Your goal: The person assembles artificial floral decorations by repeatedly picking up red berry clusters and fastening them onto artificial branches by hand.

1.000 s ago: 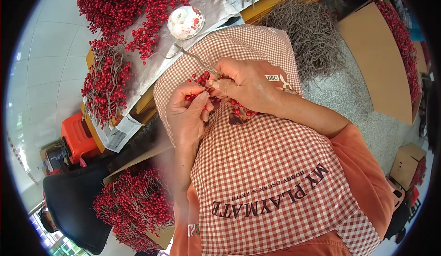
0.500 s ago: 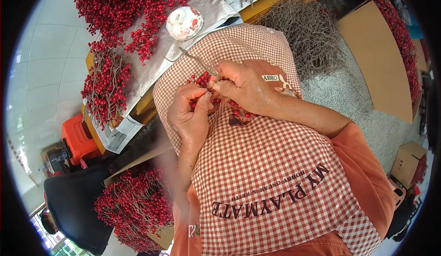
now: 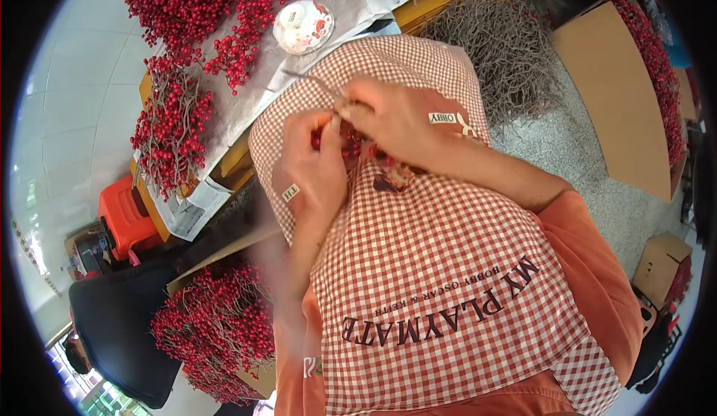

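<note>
Speckled grey floor (image 3: 579, 158) shows beyond the worktop (image 3: 243, 110), which slants across the upper left under a pale sheet. Upside down in this view, the checked apron (image 3: 448, 252) carries large dark lettering, "MY PLAYMATE", with smaller "BOBBY OSCAR & KEITH" beside it. Higher up, a pale label (image 3: 444, 118) shows "OBBY"; another pale tag (image 3: 290, 193), by the left wrist, shows "TH". The mark on the base of an upturned floral bowl (image 3: 302, 28) is too small to read.

Over the apron, the right hand (image 3: 345, 108), slightly blurred, pinches a grey twig (image 3: 320, 84). The left hand (image 3: 334, 122) has thumb and finger closed at the red berries (image 3: 351, 148), just beside the right; fingers partly hide them.

Heaped berries (image 3: 202, 5) and a berry bunch (image 3: 172, 140) lie on the worktop. Bare branches (image 3: 497, 54) fill the space right of it, near a tall cardboard panel (image 3: 612, 95). At lower left, the left forearm borders more berry stems (image 3: 216, 323), near a black chair (image 3: 119, 334).
</note>
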The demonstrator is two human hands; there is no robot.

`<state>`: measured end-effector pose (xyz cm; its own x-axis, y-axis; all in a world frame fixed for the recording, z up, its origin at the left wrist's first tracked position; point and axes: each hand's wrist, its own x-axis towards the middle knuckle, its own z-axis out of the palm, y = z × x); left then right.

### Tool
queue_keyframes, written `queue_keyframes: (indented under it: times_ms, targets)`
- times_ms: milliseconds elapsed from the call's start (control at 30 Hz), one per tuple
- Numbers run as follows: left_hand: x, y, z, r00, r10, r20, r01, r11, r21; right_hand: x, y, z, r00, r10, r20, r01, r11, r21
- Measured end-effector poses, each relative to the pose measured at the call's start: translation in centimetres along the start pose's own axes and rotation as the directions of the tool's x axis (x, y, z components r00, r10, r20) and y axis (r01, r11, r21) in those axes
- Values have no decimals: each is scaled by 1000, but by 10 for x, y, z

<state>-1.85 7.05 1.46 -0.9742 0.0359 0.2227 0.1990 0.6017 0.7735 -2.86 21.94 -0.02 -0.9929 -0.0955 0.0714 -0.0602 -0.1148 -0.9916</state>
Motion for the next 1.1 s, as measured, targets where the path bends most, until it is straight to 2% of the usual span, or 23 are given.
queue_keyframes:
  times_ms: [67,133,200,267,333,400,433,467,500,533,567,600,633,667,733,767,800,833,867,933,1000,1067,1100]
  targets:
    - [13,5,-3,990,-132,54,133,991,-17,18,-6,-14,995,-29,93,44,986,-163]
    - [26,-3,-8,979,167,114,-151,979,-137,26,-18,-23,993,-73,98,86,988,-132]
    - [33,1,-16,970,124,207,-93,984,-155,34,-22,-29,988,-118,97,128,986,-102]
    - [33,13,-21,916,-171,362,354,769,-533,43,-22,-33,923,-383,39,377,876,-302]
    - [33,2,-30,933,-143,330,343,628,-699,46,-26,-56,951,-303,66,307,887,-346]
    - [27,-13,-37,967,-105,234,236,720,-653,47,-30,-76,960,-278,39,280,942,-185]
    - [21,-25,-37,972,-156,175,209,914,-346,39,-35,-82,979,-200,50,206,953,-221]
    - [11,-44,-35,972,-158,176,211,915,-345,35,-30,-86,979,-198,49,204,954,-220]
    - [0,-64,-33,952,-145,269,150,989,3,31,-22,-87,984,-156,83,172,955,-244]
    - [-5,-70,-32,920,-167,355,38,939,343,28,-13,-86,986,-114,119,143,953,-267]
    - [-9,-74,-27,920,-171,352,41,937,348,23,-8,-83,976,-168,138,207,909,-362]
    - [-13,-71,-17,932,-90,350,-107,856,506,21,0,-82,976,-165,139,205,910,-360]
    - [-16,-70,-10,932,-8,363,-244,728,641,19,8,-82,949,-193,251,282,873,-398]
    - [-18,-72,-10,932,-7,361,-243,729,640,17,15,-82,908,-214,362,365,828,-427]
    - [-19,-76,-11,957,-10,289,-143,851,505,14,15,-79,884,-251,395,400,842,-361]
    - [-21,-73,-14,957,-6,290,-148,850,506,9,3,-76,903,-72,423,212,931,-296]
    - [-22,-65,-19,965,-81,248,-15,933,360,8,-3,-73,882,104,460,8,972,-234]
    - [-23,-58,-23,962,-163,221,119,973,198,8,3,-67,865,107,491,-8,980,-199]
    - [-22,-52,-26,961,-162,223,118,973,201,7,8,-64,866,105,488,-9,981,-196]
    - [-20,-44,-31,947,-148,285,176,981,-77,3,16,-57,793,26,609,86,984,-155]
    - [-20,-41,-28,937,-96,336,152,978,-143,-1,26,-42,822,-75,564,91,996,-2]
    - [-21,-25,-18,903,-191,384,387,749,-538,-2,19,-35,836,23,549,-50,998,34]
    - [-22,-26,-17,884,-242,400,450,670,-590,-3,21,-31,863,-3,505,-9,1000,22]
